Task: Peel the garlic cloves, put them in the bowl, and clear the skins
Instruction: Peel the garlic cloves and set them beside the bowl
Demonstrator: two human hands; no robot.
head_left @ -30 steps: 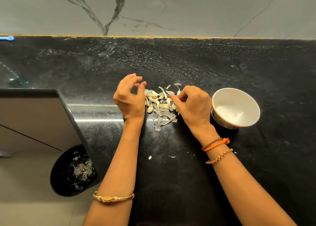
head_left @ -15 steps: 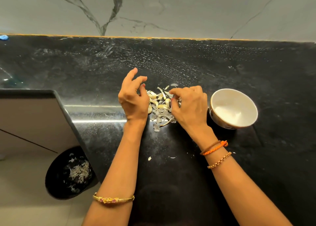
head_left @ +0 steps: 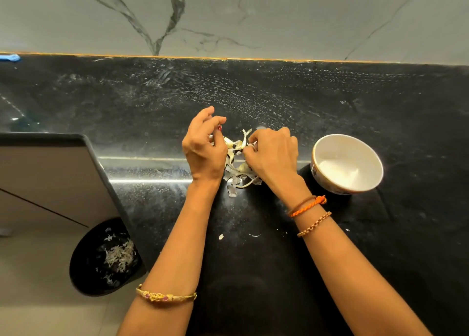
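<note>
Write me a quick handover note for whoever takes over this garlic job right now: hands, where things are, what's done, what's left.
Left hand: fingers curled at the left edge of the garlic pile; whether it grips anything is hidden.
Right hand: curled over the pile's right side, seemingly pinching a piece.
White bowl: right of the pile on the black counter, looks empty.
Black bin: on the floor, lower left, already holds some skins.
Done: some skins binned.
Left: get peeled cloves into the bowl, clear the pile and two stray flakes.

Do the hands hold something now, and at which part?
Both the left hand and the right hand curl into the pile of garlic skins; which piece each grips cannot be told.
</note>
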